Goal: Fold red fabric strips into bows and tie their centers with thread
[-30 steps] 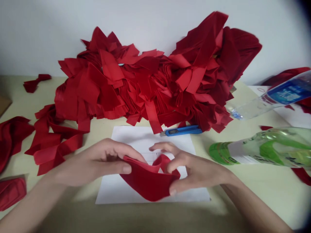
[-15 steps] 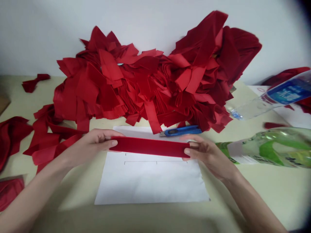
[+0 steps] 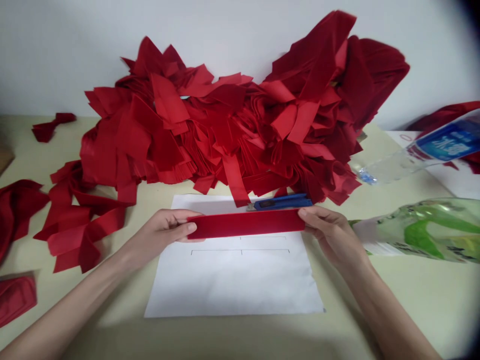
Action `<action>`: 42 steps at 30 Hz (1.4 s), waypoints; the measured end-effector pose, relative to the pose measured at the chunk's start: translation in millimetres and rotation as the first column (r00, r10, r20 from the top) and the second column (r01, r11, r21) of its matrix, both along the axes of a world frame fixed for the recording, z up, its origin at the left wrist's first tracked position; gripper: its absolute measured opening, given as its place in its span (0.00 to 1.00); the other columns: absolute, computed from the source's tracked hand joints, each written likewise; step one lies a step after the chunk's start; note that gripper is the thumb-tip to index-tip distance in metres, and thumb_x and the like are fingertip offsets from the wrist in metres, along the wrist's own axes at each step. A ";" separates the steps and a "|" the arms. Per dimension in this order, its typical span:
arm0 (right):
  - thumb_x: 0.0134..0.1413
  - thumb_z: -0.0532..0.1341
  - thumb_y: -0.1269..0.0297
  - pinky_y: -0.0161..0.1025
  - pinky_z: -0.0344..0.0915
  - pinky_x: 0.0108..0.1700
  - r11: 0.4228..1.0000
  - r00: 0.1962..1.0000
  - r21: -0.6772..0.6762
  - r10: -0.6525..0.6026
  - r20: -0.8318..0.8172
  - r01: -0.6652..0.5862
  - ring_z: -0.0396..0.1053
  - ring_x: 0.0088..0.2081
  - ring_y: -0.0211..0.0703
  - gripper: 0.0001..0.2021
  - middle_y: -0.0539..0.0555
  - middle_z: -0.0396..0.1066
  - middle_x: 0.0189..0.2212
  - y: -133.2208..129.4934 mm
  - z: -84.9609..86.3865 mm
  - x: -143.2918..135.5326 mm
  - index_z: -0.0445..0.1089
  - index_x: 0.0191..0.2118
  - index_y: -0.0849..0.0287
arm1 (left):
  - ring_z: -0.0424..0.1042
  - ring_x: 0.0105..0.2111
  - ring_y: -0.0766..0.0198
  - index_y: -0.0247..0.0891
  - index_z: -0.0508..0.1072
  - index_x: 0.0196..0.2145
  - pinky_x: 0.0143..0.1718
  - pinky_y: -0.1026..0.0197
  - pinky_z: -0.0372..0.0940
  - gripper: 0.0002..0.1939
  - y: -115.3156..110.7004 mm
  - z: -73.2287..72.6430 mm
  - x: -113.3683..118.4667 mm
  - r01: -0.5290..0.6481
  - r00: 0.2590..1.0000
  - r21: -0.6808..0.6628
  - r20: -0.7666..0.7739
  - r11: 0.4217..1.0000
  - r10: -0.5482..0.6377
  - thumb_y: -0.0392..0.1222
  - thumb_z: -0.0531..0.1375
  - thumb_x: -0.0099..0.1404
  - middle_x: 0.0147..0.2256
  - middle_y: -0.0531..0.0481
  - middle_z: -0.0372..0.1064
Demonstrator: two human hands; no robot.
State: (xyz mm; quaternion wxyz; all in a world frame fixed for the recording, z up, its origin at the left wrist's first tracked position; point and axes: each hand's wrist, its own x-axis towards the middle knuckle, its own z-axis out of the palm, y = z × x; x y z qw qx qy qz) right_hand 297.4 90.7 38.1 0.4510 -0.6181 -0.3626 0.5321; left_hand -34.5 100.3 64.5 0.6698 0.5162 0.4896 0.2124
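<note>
A flat strip of red ribbon (image 3: 245, 224) is stretched between my two hands above a white sheet of paper (image 3: 232, 290). My left hand (image 3: 168, 227) pinches its left end, thumb on top. At the right end, my right hand (image 3: 326, 225) grips it between thumb and fingers. The strip's right end stands slightly higher than its left. Black ruled lines with tick marks show on the paper below the ribbon, and the strip covers part of them. Just behind it lies a blue utility knife (image 3: 283, 201), its tip pointing left.
A large heap of red ribbon pieces (image 3: 217, 135) lies along the wall. More loose red ribbons (image 3: 90, 220) are on the table's left side. On the right, a green-labelled plastic bottle (image 3: 423, 230) and a blue-labelled bottle (image 3: 442, 142) lie on their sides.
Both hands have shifted right with the red ribbon. Its right end has risen and its left end has dropped slightly, so the tilt is reversed.
</note>
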 end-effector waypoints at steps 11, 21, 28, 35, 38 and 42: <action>0.30 0.72 0.59 0.33 0.60 0.25 1.000 0.995 0.004 -0.005 0.100 0.005 0.62 0.24 0.34 0.12 0.49 0.67 0.21 1.1 7.8 -4.1 0.72 0.22 0.59 | 0.73 0.38 0.63 0.45 0.72 0.49 0.49 0.54 0.66 0.16 1.1 -5.4 -6.0 0.013 0.992 -0.109 0.124 0.994 0.001 0.43 0.58 0.63 0.37 0.52 0.76; 0.44 0.66 0.58 0.32 0.54 0.20 0.981 0.963 0.132 0.106 0.248 -0.142 0.57 0.17 0.32 0.12 0.46 0.62 0.14 -8.8 4.5 -14.8 0.65 0.23 0.59 | 0.75 0.40 0.57 0.41 0.74 0.46 0.54 0.47 0.62 0.16 9.9 -17.6 -14.8 0.000 1.000 -0.095 0.027 0.995 0.003 0.47 0.60 0.61 0.35 0.52 0.77; 0.47 0.65 0.58 0.32 0.54 0.19 0.967 0.936 0.168 0.128 0.327 -0.190 0.58 0.17 0.32 0.12 0.46 0.61 0.15 -12.3 5.0 -22.4 0.64 0.24 0.59 | 0.77 0.37 0.55 0.40 0.75 0.41 0.48 0.51 0.67 0.13 14.6 -26.7 -26.9 -0.020 0.997 -0.155 -0.074 0.988 0.009 0.47 0.62 0.59 0.33 0.50 0.77; 0.55 0.58 0.57 0.34 0.59 0.24 0.953 0.855 0.096 0.210 0.475 -0.288 0.60 0.19 0.35 0.11 0.47 0.65 0.16 -13.7 1.3 -23.9 0.61 0.28 0.58 | 0.77 0.37 0.57 0.38 0.74 0.35 0.45 0.55 0.69 0.08 16.4 -26.5 -28.7 0.015 0.999 -0.111 -0.043 0.994 -0.020 0.45 0.60 0.61 0.32 0.51 0.75; 0.57 0.56 0.59 0.33 0.56 0.24 0.948 0.780 0.100 0.186 0.597 -0.303 0.58 0.19 0.34 0.10 0.46 0.61 0.15 -15.9 1.7 -25.4 0.60 0.28 0.57 | 0.77 0.37 0.56 0.37 0.74 0.37 0.44 0.55 0.69 0.10 18.6 -27.3 -29.1 0.042 0.997 -0.109 -0.057 0.993 -0.049 0.45 0.60 0.61 0.35 0.49 0.75; 0.57 0.55 0.61 0.33 0.53 0.24 0.933 0.745 0.105 0.204 0.635 -0.345 0.56 0.19 0.33 0.11 0.45 0.59 0.16 -17.8 2.8 -27.1 0.59 0.26 0.57 | 0.77 0.36 0.56 0.37 0.74 0.37 0.42 0.57 0.70 0.10 19.8 -22.4 -28.6 0.052 0.996 -0.143 -0.065 0.988 -0.062 0.44 0.60 0.61 0.34 0.49 0.76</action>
